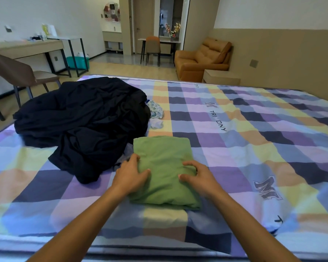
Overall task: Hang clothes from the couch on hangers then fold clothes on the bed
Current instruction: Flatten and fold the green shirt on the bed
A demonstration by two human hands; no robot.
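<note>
A folded green garment (164,167) lies on the checked bed cover (244,140) in front of me. My left hand (130,173) rests on its left edge, thumb on top of the cloth. On its right side my right hand (196,174) presses down with bent fingertips. Neither hand lifts the garment. A heap of dark navy clothes (83,120) is piled to the left, touching the green garment's far left corner. Behind the heap lie a small patterned white piece (155,109) and a pale one (156,123).
Across the room stands an orange couch (203,59) with a low side table (221,77) next to it. A brown chair (13,72) and a desk (27,48) stand left of the bed. Further back are a table with an orange chair (152,47).
</note>
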